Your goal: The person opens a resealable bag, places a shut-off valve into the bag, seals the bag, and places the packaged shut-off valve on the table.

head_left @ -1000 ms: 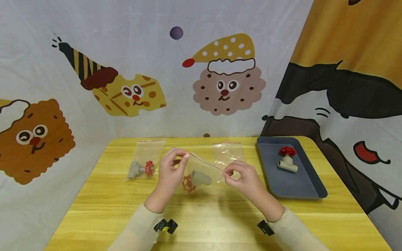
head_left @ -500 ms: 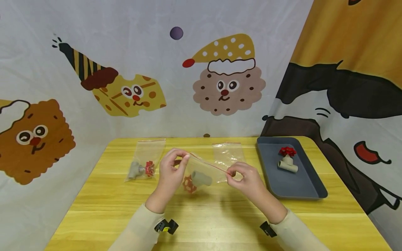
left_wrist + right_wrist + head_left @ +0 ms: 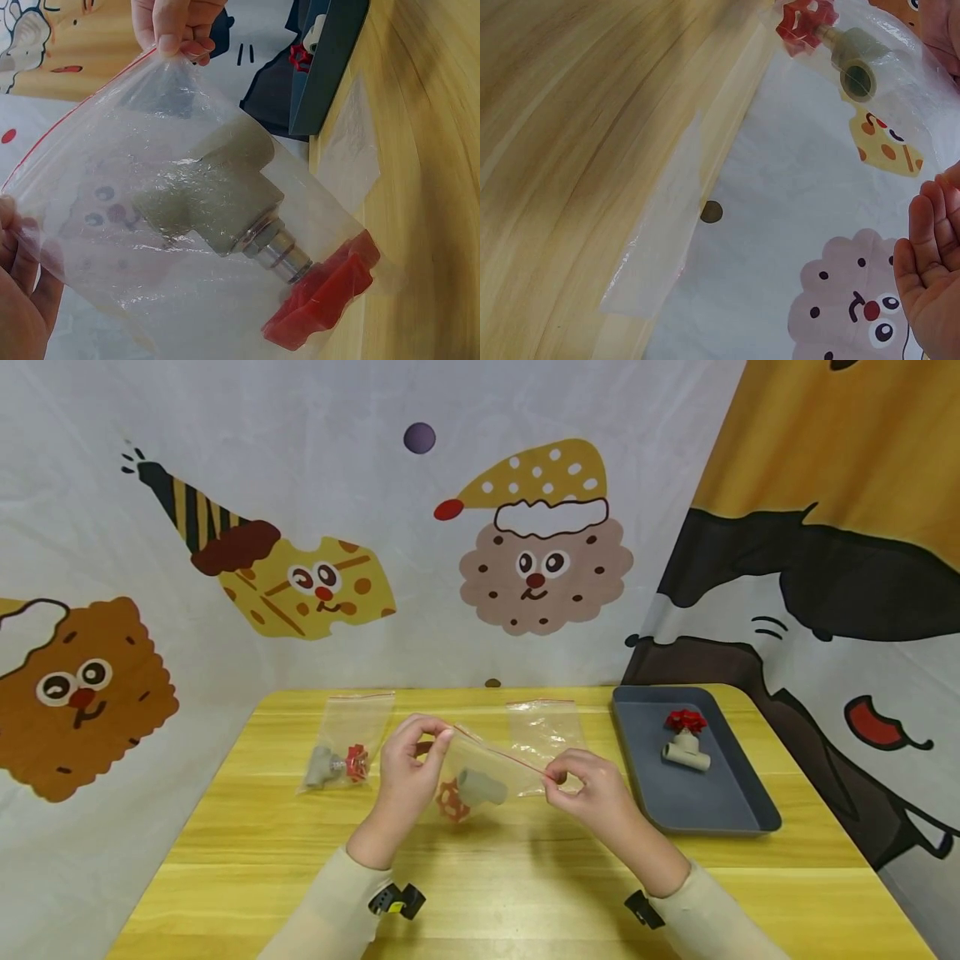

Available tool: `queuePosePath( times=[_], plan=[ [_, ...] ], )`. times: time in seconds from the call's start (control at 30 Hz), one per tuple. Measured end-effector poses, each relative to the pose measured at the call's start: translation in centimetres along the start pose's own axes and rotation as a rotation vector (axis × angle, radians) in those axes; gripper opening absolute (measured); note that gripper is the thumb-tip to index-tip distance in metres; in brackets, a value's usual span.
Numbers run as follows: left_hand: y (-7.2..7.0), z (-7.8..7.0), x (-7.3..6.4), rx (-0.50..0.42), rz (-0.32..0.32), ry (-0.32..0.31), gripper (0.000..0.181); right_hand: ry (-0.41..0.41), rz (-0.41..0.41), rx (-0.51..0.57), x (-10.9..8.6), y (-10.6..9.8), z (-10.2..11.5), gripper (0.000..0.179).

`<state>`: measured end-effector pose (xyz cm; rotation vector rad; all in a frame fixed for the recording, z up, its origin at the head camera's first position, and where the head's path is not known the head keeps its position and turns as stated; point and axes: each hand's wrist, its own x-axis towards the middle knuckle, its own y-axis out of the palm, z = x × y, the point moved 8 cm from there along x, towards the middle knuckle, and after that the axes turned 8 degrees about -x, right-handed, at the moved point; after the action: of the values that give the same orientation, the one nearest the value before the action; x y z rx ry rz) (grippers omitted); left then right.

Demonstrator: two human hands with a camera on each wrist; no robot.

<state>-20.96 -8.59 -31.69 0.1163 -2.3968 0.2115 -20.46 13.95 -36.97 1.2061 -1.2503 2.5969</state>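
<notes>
From the head cam, both hands are pinching a clear zip bag (image 3: 487,756): left hand (image 3: 405,768) on one end of the red strip (image 3: 501,752), right hand (image 3: 596,787) on the other, strip pulled pretty straight between them. The bagged valve (image 3: 482,787) hangs just below and between the hands, red wheel (image 3: 452,802) nearer the left one. Left of the left hand there's a second bag (image 3: 362,717) with a valve in it on the table (image 3: 480,902). Beyond the right hand is a flat bag (image 3: 542,723), and right of that hand a grey tray (image 3: 701,806) holding a loose valve (image 3: 686,753).

Left wrist cam: same two-corner pinch, metal stem (image 3: 277,253) showing through the plastic. Can't tell if the zip's sealed.

Right wrist cam: right hand's fingers curl in, grip partly cut off; an open pipe end (image 3: 857,80) shows near the left hand.
</notes>
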Motion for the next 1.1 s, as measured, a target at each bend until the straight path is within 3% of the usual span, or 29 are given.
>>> queuePosePath(
  times=[0.33,0.63,0.97,1.1],
  plan=[
    [0.1,-0.2,-0.1,-0.008,0.015,0.007,0.004,-0.017,-0.005,-0.002,-0.3,-0.2,0.2,0.021],
    [0.8,-0.6,-0.1,-0.015,0.035,0.021,0.005,0.06,0.07,-0.042,-0.7,0.1,-0.7,0.017],
    [0.4,-0.2,0.1,-0.03,0.055,-0.025,0.002,0.313,0.268,-0.165,-2.1,-1.0,-4.8,0.022],
    [0.2,2.3,-0.4,-0.025,0.059,-0.064,0.007,0.387,0.327,-0.201,-3.0,-2.3,-7.2,0.028]
  ],
)
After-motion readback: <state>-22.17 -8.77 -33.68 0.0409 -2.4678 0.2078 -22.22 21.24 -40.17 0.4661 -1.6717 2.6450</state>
